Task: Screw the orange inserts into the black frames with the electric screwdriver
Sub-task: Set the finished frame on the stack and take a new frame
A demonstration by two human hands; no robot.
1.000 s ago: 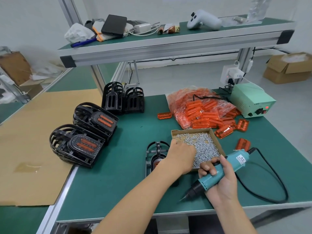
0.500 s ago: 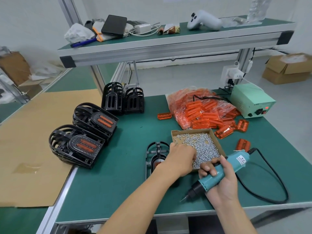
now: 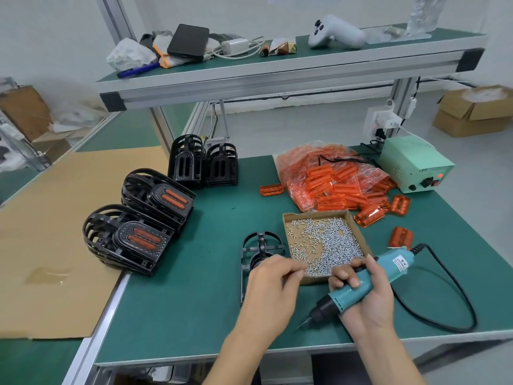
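I see the black frame (image 3: 259,252) lying flat on the green table (image 3: 177,309), just left of the shallow cardboard box (image 3: 319,215) of small silver screws (image 3: 330,245), an orange insert barely showing under my left hand (image 3: 270,290). That hand has drawn back from the screws since a moment ago, fingertips pinched, though I cannot tell whether they hold a screw. My right hand (image 3: 366,298) grips the teal electric screwdriver (image 3: 361,284), tip down-left; the clear bag (image 3: 313,168) beyond holds more orange inserts.
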